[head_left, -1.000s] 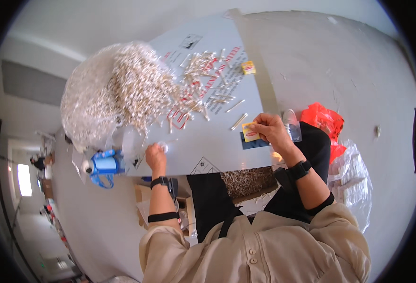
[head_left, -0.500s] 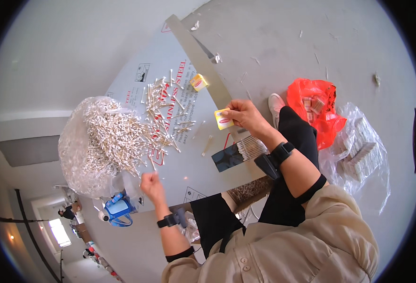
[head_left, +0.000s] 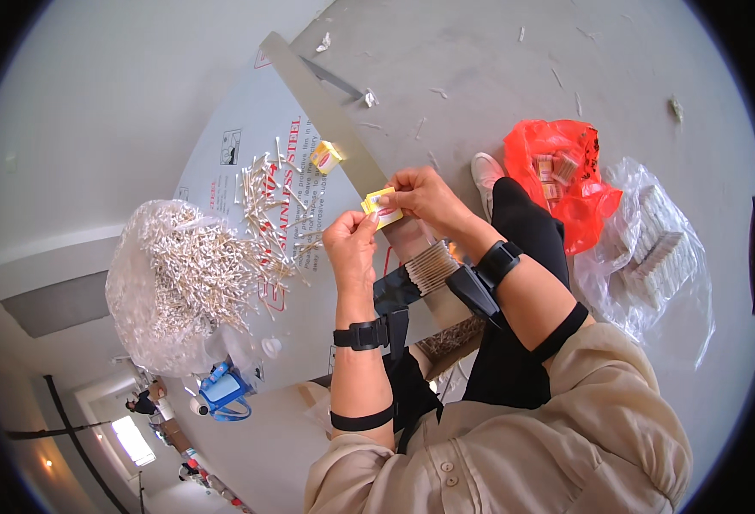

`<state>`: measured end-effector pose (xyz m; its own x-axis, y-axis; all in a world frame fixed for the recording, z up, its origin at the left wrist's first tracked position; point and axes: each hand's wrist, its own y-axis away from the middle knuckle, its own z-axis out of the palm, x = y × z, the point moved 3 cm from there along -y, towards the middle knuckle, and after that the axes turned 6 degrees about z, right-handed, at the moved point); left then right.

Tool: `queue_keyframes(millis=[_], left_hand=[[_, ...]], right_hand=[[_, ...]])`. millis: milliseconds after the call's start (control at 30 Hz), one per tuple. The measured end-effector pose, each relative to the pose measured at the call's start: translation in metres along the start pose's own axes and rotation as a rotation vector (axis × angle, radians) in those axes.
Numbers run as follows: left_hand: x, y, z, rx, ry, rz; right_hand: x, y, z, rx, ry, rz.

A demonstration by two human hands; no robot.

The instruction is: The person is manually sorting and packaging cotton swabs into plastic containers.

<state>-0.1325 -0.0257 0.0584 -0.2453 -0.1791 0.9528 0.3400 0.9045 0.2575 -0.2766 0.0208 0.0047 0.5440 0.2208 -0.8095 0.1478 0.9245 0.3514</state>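
Small yellow-and-white printed cards (head_left: pixel 385 214), fanned slightly apart, are pinched between both hands over the table's edge. My left hand (head_left: pixel 350 244) is closed at their lower left, thumb and fingers together. My right hand (head_left: pixel 429 199) grips their upper right side. A yellow-and-white stack of cards (head_left: pixel 327 158) lies on the table beyond. Beneath my right wrist, a neat row of cotton swabs (head_left: pixel 431 267) rests by a dark flat strip (head_left: pixel 394 293). Loose cotton swabs (head_left: pixel 266 206) are scattered to the left of my hands.
A big clear bag (head_left: pixel 133 283) spills cotton swabs onto the film-covered metal table (head_left: pixel 210 158). Beside it stands a blue-and-white container (head_left: pixel 223 390). On the floor at right lie a red plastic bag (head_left: pixel 523 137) with small packs and a clear bag (head_left: pixel 686 265) of white packs.
My left hand has moved from beside the swab pile up and right, to the cards. My right hand has shifted slightly left, and the cards now show fanned. The whole view has shifted a little.
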Motion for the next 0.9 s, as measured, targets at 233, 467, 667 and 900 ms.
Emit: queue_keyframes(millis=[233,467,667,900], left_hand=[[-0.011,-0.012,-0.003,0.148,0.069,-0.027],[-0.024,-0.044,-0.043,0.052,-0.542,0.086],[0.000,-0.040,-0.021,0.097,-0.605,0.298],[0.007,-0.041,-0.003,-0.076,-0.101,0.038]], right_hand=[[0.003,-0.008,-0.006,0.149,0.004,-0.058],[-0.003,-0.013,-0.005,0.273,0.035,-0.023],[-0.001,-0.016,-0.003,0.194,-0.037,0.001],[0.005,-0.021,0.004,0.163,-0.115,-0.045]])
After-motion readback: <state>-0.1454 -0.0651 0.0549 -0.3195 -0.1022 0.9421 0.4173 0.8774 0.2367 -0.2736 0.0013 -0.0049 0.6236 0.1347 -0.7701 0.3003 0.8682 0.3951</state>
